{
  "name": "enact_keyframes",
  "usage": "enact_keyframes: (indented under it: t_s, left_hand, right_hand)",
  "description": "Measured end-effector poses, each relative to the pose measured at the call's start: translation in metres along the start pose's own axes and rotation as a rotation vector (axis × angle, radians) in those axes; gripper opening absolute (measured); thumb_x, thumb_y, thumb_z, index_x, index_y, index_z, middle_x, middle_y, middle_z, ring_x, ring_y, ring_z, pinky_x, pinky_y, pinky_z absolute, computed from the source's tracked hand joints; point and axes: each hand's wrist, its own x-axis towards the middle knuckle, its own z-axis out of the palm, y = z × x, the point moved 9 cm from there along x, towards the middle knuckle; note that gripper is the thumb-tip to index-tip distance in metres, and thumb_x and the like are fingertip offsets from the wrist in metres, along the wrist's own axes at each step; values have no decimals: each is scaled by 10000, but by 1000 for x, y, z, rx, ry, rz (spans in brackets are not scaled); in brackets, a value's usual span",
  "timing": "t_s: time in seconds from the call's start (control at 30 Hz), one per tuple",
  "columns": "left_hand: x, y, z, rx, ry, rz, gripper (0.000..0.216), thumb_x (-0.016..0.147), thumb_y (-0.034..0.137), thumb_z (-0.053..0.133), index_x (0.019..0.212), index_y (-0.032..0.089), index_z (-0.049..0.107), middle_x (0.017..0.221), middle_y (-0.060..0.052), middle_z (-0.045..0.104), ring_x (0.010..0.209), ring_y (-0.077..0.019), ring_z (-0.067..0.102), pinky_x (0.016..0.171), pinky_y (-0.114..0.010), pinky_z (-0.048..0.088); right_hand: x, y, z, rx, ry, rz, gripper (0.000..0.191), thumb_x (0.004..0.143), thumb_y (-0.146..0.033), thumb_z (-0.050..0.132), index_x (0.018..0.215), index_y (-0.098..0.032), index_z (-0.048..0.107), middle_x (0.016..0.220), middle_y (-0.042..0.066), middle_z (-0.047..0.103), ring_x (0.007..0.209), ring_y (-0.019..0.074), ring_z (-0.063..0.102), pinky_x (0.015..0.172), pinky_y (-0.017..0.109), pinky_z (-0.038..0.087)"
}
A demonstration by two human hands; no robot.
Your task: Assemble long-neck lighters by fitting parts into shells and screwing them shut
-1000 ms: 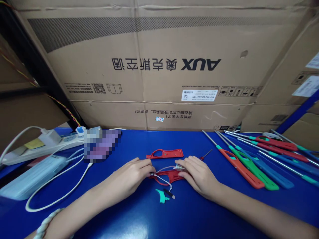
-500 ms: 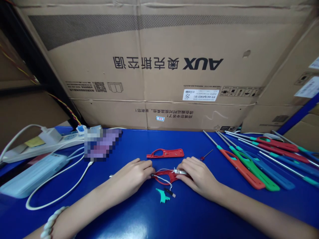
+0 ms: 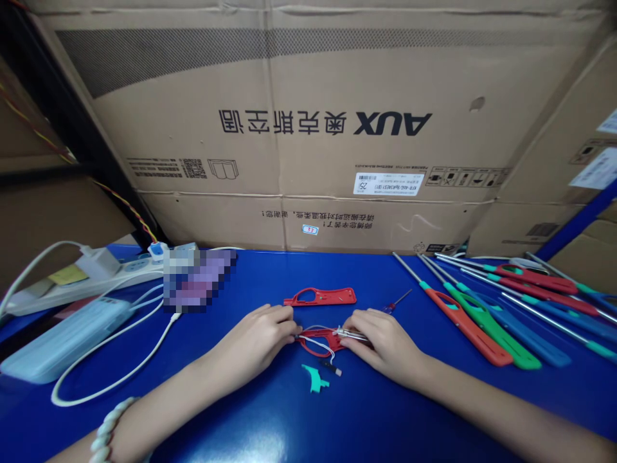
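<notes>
The red open half-shell of a long lighter (image 3: 333, 339) lies between my hands, its finger loop towards my left. My left hand (image 3: 267, 334) is closed in a pinch at the shell's narrow front end, where a thin metal tube shows. My right hand (image 3: 380, 337) grips a silvery inner part with a white tip (image 3: 351, 334), tilted over the handle end; its rest is hidden under my fingers. White wires (image 3: 318, 344) run from the front end to a small black igniter (image 3: 331, 368). Nearest me sits a green trigger (image 3: 315, 379).
Behind my hands lies the other red half-shell (image 3: 332, 296). A small screwdriver (image 3: 398, 301) is past my right hand. Several assembled lighters (image 3: 475, 326) spread at right. A power bank (image 3: 67, 337), white cable (image 3: 159, 347) and power strip (image 3: 125, 273) occupy the left. A cardboard box (image 3: 308, 77) stands behind.
My right hand has shifted slightly towards me, and the silvery part has tilted a little. The black igniter has moved slightly. My left hand stays at the front end.
</notes>
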Motion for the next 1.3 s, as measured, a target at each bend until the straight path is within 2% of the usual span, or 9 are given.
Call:
enact_keyframes:
  t_s: [0.33, 0.47, 0.6, 0.83, 1.07, 1.3]
  left_hand:
    - [1, -2, 1, -121, -1, -24, 272, 982, 185, 388, 949, 154, 657, 872, -45, 577, 734, -146, 570, 667, -254, 459]
    - [2, -6, 0, -186, -4, -61, 204, 943, 155, 466, 981, 175, 666, 857, -31, 592, 740, -146, 576, 673, -245, 452]
    - [2, -14, 3, -296, -57, -149, 159, 893, 110, 546, 948, 188, 673, 861, -18, 617, 771, -153, 588, 680, -238, 442]
    - [1, -21, 6, -475, -119, -217, 103, 867, 105, 563, 872, 170, 643, 875, -15, 621, 762, -144, 591, 690, -242, 449]
    - [2, -18, 3, -545, -41, -139, 115, 890, 136, 531, 921, 171, 635, 925, -29, 600, 778, -138, 559, 715, -252, 446]
    - [2, -5, -3, -545, -39, -38, 261, 921, 67, 452, 1058, 199, 631, 983, -36, 602, 918, -151, 573, 832, -283, 456]
  right_hand:
    - [1, -2, -2, 14, -2, -2, 294, 982, -374, 398, 831, -176, 554, 755, 38, 639, 622, 148, 551, 612, 274, 388]
    - [0, -4, -4, 16, 9, -3, 280, 979, -364, 404, 832, -177, 551, 743, 35, 633, 610, 147, 540, 602, 270, 380]
    - [1, -6, -5, 38, 12, -12, 239, 970, -332, 426, 836, -177, 547, 731, 30, 621, 597, 143, 521, 593, 264, 375]
    - [-3, -9, -4, 124, 13, -45, 112, 943, -264, 479, 906, -181, 544, 779, 38, 611, 658, 150, 539, 623, 261, 404]
    - [-2, -9, -13, 115, 100, -45, 50, 912, -213, 497, 911, -179, 534, 814, 52, 596, 715, 167, 544, 662, 284, 428]
    - [0, -9, -10, 75, 57, -6, 62, 893, -179, 477, 862, -191, 528, 844, 62, 567, 743, 173, 532, 647, 278, 440]
